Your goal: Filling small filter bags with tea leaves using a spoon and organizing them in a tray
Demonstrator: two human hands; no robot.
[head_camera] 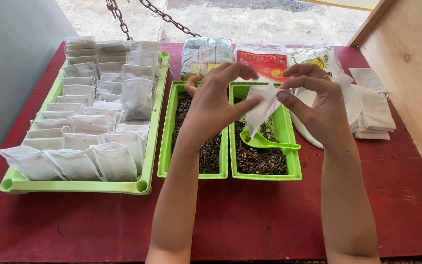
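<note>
My left hand (214,100) and my right hand (318,105) together hold a small white paper sachet (261,108) by its top, above two narrow green trays of dark loose tea. The sachet hangs over the right tray (293,164), where a green plastic scoop (265,142) lies on the tea. The left tray (164,146) sits under my left wrist. Both hands pinch the sachet's upper edge with thumb and fingers.
A big green tray (74,186) at the left holds several rows of filled white sachets (94,122). A stack of flat empty sachets (374,115) and a white plate (355,105) lie at the right. Printed packets (264,61) stand behind. The table (250,215) is red; a wooden board stands at right.
</note>
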